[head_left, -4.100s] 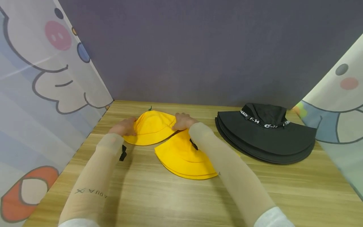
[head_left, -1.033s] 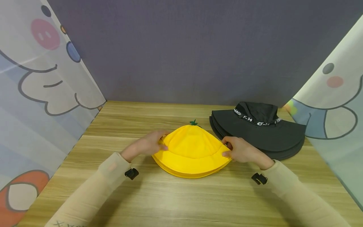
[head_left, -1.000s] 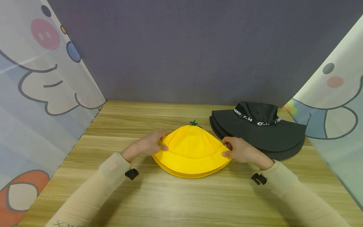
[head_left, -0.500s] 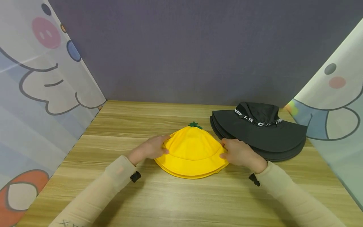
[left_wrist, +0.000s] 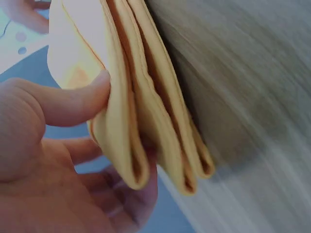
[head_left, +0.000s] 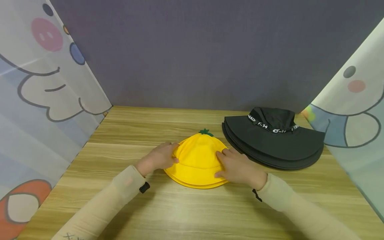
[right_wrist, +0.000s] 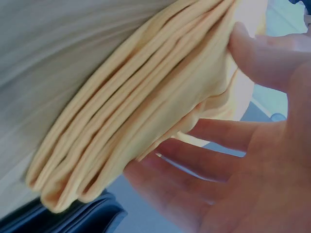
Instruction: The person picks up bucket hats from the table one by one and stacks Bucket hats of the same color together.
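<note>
Folded yellow bucket hats (head_left: 199, 158) lie stacked mid-table, the top one with a green leaf tuft (head_left: 206, 132) at its peak. My left hand (head_left: 159, 157) pinches the top hat's left side; in the left wrist view, the thumb (left_wrist: 99, 90) presses on its brim while other fingers pass behind the folded edge (left_wrist: 133, 174). On the right side my right hand (head_left: 240, 167) touches the top hat with spread fingers. The right wrist view shows the thumb (right_wrist: 245, 53) on the cloth and fairly straight fingers against the layered yellow brims (right_wrist: 131, 116).
A stack of black wide-brimmed hats (head_left: 276, 143) with white lettering on the band sits at the back right. A grey panel (head_left: 186, 56) rises behind the wooden table (head_left: 180, 213). Cartoon-printed sheets (head_left: 33, 110) flank both sides.
A yellow hat from the back left now tops the yellow stack. Over the last second the hat settled slightly, and my right hand slid inward from its brim corner; the left stays at its side.
</note>
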### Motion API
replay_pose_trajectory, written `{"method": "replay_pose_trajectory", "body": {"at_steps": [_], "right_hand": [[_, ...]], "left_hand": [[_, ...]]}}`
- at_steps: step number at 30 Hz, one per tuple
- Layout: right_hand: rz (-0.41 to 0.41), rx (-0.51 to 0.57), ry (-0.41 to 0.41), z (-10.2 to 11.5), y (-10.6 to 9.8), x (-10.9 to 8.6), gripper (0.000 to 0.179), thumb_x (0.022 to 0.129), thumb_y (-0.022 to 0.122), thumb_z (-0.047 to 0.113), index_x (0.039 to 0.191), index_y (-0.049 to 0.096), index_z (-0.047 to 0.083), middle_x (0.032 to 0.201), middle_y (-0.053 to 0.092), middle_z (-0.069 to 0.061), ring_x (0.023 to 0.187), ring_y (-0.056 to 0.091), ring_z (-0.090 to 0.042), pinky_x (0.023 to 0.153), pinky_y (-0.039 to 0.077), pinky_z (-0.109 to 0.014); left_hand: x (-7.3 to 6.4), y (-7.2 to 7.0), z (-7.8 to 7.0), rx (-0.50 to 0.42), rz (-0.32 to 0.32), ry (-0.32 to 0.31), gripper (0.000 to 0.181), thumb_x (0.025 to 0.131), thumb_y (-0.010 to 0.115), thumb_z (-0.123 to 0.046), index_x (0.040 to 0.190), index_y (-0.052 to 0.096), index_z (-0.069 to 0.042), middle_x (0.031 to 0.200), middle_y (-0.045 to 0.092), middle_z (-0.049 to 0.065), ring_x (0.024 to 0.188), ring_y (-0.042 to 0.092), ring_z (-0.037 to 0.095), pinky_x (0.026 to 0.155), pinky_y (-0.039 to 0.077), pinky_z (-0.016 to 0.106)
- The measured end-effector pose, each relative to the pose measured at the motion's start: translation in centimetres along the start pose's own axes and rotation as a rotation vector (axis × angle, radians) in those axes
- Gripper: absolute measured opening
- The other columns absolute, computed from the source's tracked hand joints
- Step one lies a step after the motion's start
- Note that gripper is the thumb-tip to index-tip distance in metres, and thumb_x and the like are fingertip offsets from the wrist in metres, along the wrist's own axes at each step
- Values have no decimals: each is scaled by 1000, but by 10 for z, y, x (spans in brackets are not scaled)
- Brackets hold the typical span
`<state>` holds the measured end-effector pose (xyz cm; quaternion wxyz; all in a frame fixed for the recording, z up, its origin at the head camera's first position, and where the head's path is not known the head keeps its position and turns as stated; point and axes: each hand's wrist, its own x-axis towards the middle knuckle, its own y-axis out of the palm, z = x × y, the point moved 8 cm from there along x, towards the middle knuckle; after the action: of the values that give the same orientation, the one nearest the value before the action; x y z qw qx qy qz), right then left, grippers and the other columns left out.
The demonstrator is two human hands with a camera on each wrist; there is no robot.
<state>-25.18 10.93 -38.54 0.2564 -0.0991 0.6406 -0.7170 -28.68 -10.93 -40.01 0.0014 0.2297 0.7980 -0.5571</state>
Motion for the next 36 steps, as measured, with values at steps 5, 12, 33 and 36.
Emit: {"method": "replay_pose_trajectory", "body": {"at_steps": [5, 12, 33, 36], "right_hand": [[-3, -64, -10, 4, 3, 2, 76, 90, 75, 46, 145, 52, -2, 137, 56, -18, 128, 50, -40, 94, 48, -59], [3, -102, -18, 6, 3, 4, 74, 88, 77, 47, 140, 56, -2, 131, 58, -18, 121, 54, -40, 88, 52, -57], [-36, -149, -65, 14, 1, 19, 69, 86, 79, 46, 134, 61, 0, 122, 62, -16, 112, 59, -37, 84, 54, -52], [-30, -163, -86, 20, 1, 28, 70, 87, 79, 46, 135, 60, -1, 123, 62, -17, 112, 59, -36, 90, 53, -50]], "left_hand": [[-11, -6, -23, 210, -125, 62, 64, 96, 71, -23, 150, 44, 1, 138, 49, 22, 129, 47, 42, 108, 39, 58], [-21, 6, -60, 242, -90, 191, 89, 93, 73, -46, 163, 25, -21, 161, 28, 19, 146, 31, 41, 112, 31, 61], [-7, 32, -53, 352, 70, 113, 101, 86, 68, -64, 165, 17, -27, 162, 28, 15, 146, 27, 40, 113, 29, 63], [-6, 28, -45, 348, 73, 91, 100, 86, 69, -63, 165, 18, -27, 162, 28, 15, 146, 28, 41, 112, 29, 63]]}}
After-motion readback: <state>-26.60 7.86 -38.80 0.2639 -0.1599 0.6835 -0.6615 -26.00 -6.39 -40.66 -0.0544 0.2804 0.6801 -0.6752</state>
